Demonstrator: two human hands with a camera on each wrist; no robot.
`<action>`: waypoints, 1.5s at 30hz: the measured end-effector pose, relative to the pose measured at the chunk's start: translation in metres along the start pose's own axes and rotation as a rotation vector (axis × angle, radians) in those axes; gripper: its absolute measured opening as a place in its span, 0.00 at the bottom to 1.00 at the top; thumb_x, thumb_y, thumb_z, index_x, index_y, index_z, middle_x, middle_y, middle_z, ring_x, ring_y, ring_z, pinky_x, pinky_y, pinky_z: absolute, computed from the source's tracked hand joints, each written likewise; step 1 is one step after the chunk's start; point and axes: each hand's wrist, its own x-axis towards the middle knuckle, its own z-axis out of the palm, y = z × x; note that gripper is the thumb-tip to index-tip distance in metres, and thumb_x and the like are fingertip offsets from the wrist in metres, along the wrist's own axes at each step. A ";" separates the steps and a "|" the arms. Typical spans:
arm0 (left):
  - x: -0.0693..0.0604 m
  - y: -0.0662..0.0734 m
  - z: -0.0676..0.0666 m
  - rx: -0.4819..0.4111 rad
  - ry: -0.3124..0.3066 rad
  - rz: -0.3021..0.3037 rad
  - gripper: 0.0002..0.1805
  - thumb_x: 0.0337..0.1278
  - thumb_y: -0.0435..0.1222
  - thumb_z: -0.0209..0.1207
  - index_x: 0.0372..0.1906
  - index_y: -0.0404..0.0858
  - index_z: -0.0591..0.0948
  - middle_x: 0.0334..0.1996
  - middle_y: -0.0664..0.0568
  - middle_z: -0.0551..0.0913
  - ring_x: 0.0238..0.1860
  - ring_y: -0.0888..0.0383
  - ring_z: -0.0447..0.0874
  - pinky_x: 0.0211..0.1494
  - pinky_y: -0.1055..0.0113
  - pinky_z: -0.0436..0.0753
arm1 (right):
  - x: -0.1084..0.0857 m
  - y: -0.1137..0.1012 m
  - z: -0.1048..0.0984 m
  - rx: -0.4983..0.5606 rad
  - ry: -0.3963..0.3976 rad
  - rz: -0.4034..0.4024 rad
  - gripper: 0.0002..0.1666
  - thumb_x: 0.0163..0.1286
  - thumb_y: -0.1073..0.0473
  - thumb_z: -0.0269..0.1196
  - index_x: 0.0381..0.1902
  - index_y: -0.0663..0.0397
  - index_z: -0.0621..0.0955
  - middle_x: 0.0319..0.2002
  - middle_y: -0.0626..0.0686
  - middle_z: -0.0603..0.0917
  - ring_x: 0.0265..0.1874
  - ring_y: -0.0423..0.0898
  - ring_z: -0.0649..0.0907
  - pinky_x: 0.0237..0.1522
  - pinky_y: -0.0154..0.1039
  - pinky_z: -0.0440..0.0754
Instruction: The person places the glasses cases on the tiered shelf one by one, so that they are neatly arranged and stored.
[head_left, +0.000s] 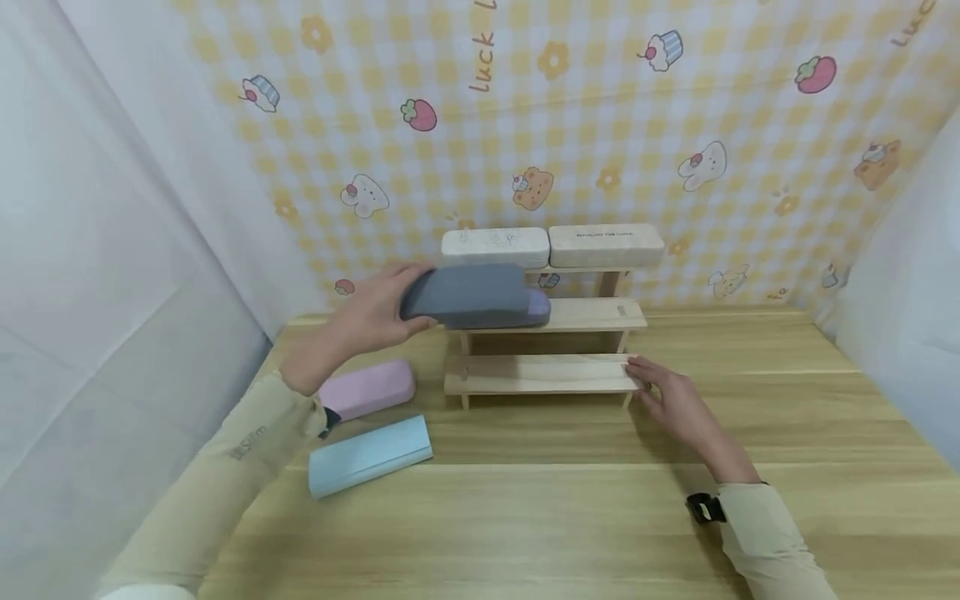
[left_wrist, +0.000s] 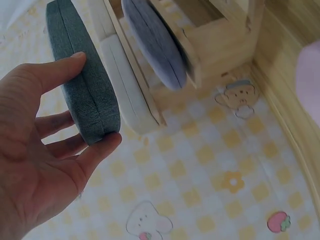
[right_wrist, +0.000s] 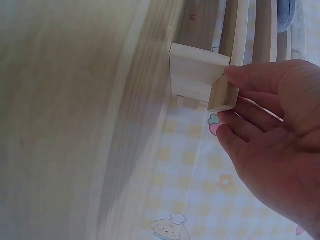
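My left hand [head_left: 382, 308] grips the left end of a dark grey-blue case [head_left: 472, 296], held in front of the middle tier of a wooden shelf [head_left: 547, 373]. In the left wrist view the thumb and fingers pinch the dark case [left_wrist: 87, 80], apart from the shelf. Behind it a purple case [head_left: 537, 307] lies on the middle tier, partly hidden. My right hand [head_left: 675, 408] holds the right end of the bottom tier; the right wrist view shows thumb and fingers around the tier's end [right_wrist: 224, 95].
On the top tier two pale cases stand side by side, one white [head_left: 495, 247], one beige [head_left: 606, 246]. Left of the shelf, a pink case [head_left: 371, 389] and a light blue case [head_left: 371, 456] lie on the wooden table [head_left: 525, 533]. A patterned cloth [head_left: 600, 108] hangs behind.
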 end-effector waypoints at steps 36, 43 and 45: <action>0.105 0.107 0.089 0.055 -0.111 0.114 0.39 0.58 0.47 0.60 0.69 0.38 0.58 0.62 0.45 0.66 0.57 0.51 0.70 0.57 0.59 0.71 | -0.001 0.000 -0.002 0.016 0.011 -0.026 0.22 0.58 0.78 0.60 0.52 0.76 0.75 0.58 0.69 0.71 0.51 0.65 0.76 0.47 0.55 0.75; 0.113 0.110 0.112 0.221 -0.018 0.095 0.39 0.57 0.53 0.58 0.69 0.38 0.61 0.61 0.44 0.69 0.58 0.51 0.71 0.60 0.53 0.66 | 0.002 0.000 -0.001 -0.017 -0.030 -0.012 0.23 0.60 0.76 0.60 0.54 0.75 0.74 0.59 0.69 0.70 0.49 0.64 0.77 0.46 0.54 0.76; 0.116 0.111 0.116 0.259 -0.013 0.086 0.40 0.57 0.54 0.57 0.69 0.39 0.60 0.62 0.46 0.69 0.59 0.52 0.71 0.62 0.52 0.64 | 0.002 0.000 0.000 -0.012 -0.034 -0.006 0.23 0.60 0.76 0.60 0.55 0.75 0.74 0.59 0.69 0.70 0.50 0.64 0.77 0.47 0.54 0.76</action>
